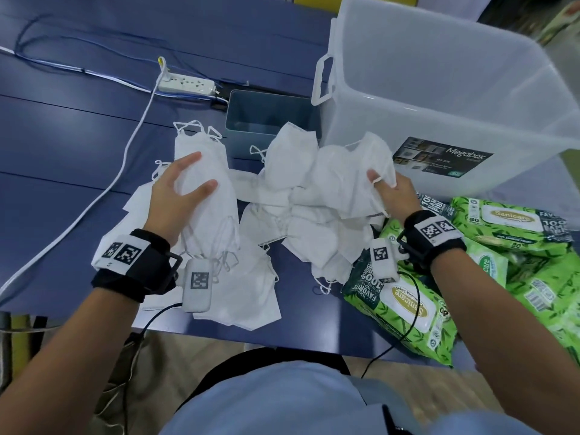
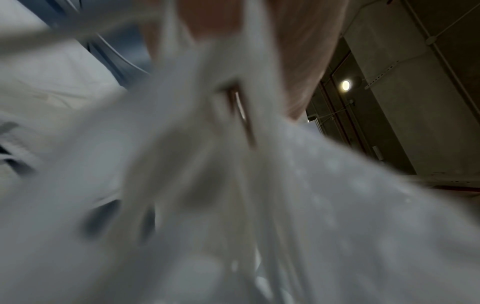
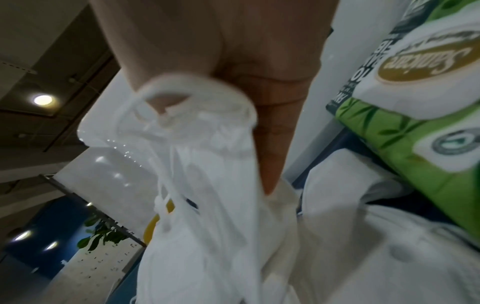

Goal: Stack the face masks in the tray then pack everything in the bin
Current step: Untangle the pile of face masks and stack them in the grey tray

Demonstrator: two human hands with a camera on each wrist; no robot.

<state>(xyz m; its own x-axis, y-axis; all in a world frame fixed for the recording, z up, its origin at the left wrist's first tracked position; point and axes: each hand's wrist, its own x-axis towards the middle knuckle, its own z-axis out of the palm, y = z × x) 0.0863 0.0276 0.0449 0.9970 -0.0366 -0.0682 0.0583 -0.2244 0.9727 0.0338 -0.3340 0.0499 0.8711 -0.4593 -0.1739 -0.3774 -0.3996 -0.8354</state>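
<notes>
Several white face masks point(image 1: 298, 202) lie in a loose heap on the blue table. My left hand point(image 1: 197, 172) grips a flat bundle of masks point(image 1: 216, 215) at the heap's left, thumb over the top; the left wrist view shows them as a blur point(image 2: 259, 205) with ear loops hanging. My right hand point(image 1: 384, 183) pinches one mask point(image 1: 354, 171) at the heap's right, just in front of the bin. In the right wrist view its fabric point(image 3: 207, 185) hangs from my fingers point(image 3: 272, 144). The grey-blue tray point(image 1: 241, 120) stands behind the heap. The clear bin point(image 1: 439, 89) stands beside it.
Several green wipe packs point(image 1: 405, 306) lie at the right under my right forearm, also seen in the right wrist view point(image 3: 415, 133). A white power strip point(image 1: 186, 83) and its cable point(image 1: 125, 158) cross the left of the table. The table's front edge point(image 1: 282, 340) is near my body.
</notes>
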